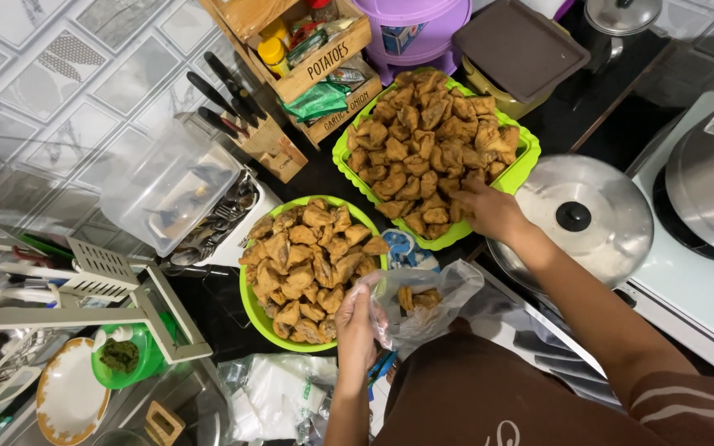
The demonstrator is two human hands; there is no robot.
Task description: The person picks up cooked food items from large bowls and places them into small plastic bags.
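Green tray (349,157) heaped with fried snacks (435,140): the right hand (489,211) pinches pieces at its near edge, while the left hand (357,326) grips open a clear bag (423,301), a few inside. A full green bowl (251,310) crowds beside; pot lid (580,215) sits close right.

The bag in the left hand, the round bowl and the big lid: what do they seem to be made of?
The bag, held open by the left hand, looks like thin clear plastic film: crinkled, contents showing through. The round bowl seems to be glossy green plastic, judging by its bright even colour. The big lid looks like polished metal, probably steel, with a black knob.
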